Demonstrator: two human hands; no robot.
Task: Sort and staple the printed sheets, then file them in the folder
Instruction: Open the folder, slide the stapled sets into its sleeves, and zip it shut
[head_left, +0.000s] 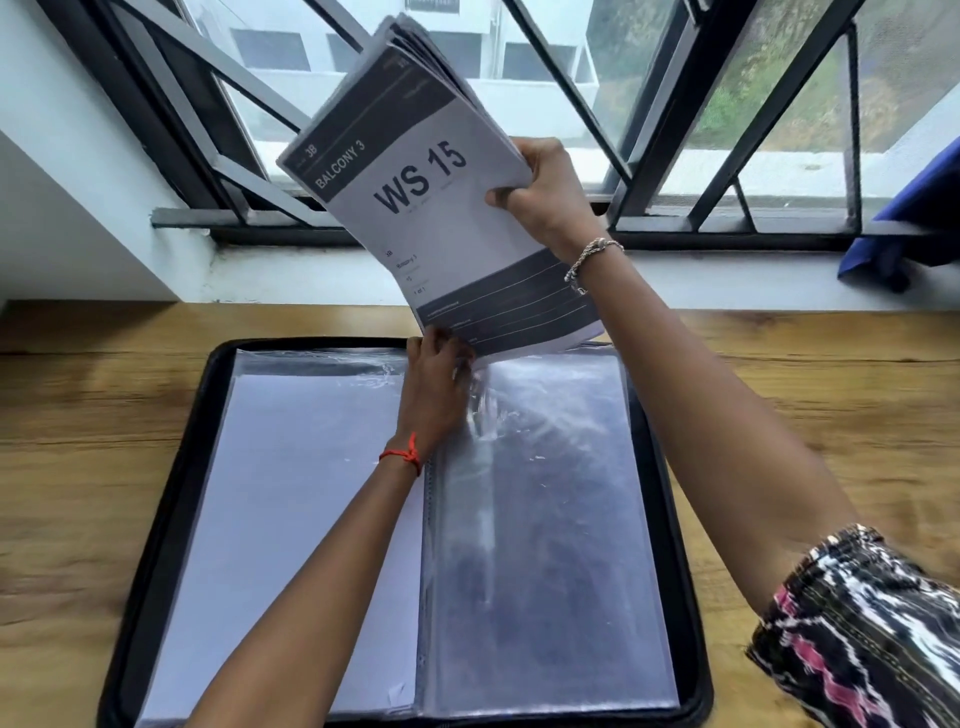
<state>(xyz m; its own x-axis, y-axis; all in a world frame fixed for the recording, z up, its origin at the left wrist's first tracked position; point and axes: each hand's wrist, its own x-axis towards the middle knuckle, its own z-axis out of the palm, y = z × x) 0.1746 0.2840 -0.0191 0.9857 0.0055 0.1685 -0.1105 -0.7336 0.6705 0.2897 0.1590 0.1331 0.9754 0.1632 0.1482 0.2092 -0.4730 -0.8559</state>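
I have the stack of printed sheets (415, 208), top page reading WS 15, raised and tilted over the far end of the open folder (171, 493), its lower corner just above the right-hand clear sleeve (545, 519). My right hand (540, 192) grips the stack by its side edge, thumb on the front. My left hand (434, 384) pinches the sleeve's top edge with curled fingers. I judge sorting done and filing underway, since the left sleeve (311, 519) already holds white paper. I cannot make out staples. The folder lies on a wooden table (78, 441).
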